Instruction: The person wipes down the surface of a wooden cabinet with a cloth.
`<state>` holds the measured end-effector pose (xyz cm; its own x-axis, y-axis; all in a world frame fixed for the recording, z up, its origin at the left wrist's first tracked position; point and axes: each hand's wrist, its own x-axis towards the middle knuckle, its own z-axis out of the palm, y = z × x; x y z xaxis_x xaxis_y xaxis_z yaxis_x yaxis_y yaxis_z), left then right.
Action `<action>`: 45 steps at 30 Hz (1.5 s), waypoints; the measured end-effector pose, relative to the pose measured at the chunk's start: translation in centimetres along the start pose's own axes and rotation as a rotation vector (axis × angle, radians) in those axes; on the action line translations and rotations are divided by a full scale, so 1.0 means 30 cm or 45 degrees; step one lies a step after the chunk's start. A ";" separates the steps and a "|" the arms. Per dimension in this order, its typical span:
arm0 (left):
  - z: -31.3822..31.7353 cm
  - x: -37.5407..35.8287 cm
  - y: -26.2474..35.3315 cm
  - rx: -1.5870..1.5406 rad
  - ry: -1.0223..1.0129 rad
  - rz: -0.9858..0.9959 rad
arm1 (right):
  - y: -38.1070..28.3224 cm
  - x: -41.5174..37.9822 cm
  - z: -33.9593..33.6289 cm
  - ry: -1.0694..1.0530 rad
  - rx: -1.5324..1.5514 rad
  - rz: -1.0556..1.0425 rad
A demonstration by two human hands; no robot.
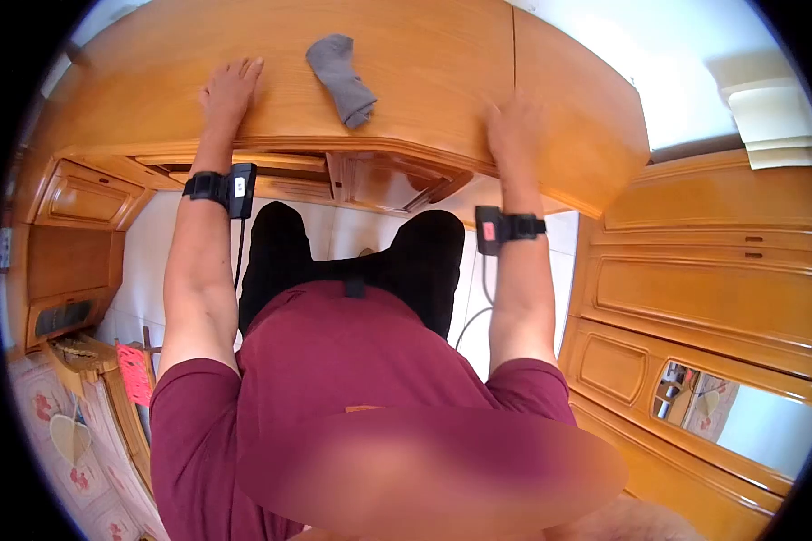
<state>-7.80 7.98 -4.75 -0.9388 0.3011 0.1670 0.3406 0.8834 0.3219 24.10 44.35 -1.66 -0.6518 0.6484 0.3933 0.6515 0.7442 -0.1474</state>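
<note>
A grey sock (pixel 340 79), folded into a narrow bundle, lies on the wooden tabletop (pixel 424 68) between my two hands. To its left, my left hand (pixel 230 90) rests on the wood with its fingers apart and nothing in them. My right hand (pixel 516 126) is over the right part of the top, close to the front edge and the panel seam. Its fingers are smeared by motion. Neither hand touches the sock.
Beneath the tabletop edge is a partly open drawer (pixel 284 171). Wooden cabinets (pixel 695 288) stand to the right, and a smaller cabinet door (pixel 90 196) is at left. Straps with small boxes sit on both wrists, with cables hanging down. A patterned cloth (pixel 68 442) shows at lower left.
</note>
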 end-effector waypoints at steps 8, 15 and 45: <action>0.110 -0.330 0.580 -0.365 0.260 0.569 | 0.059 -0.033 0.002 -0.108 -0.129 0.082; 0.056 -0.430 0.790 -0.797 -0.245 1.130 | 0.072 -0.033 -0.005 -0.087 -0.097 0.037; -0.090 -0.216 -0.115 -0.430 0.346 0.500 | 0.077 -0.032 -0.002 -0.086 -0.131 0.084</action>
<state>-2.75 2.02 -4.42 -0.7073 0.4409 0.5526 0.6999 0.5469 0.4595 26.27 45.43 -2.32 -0.6283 0.7075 0.3235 0.7282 0.6812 -0.0754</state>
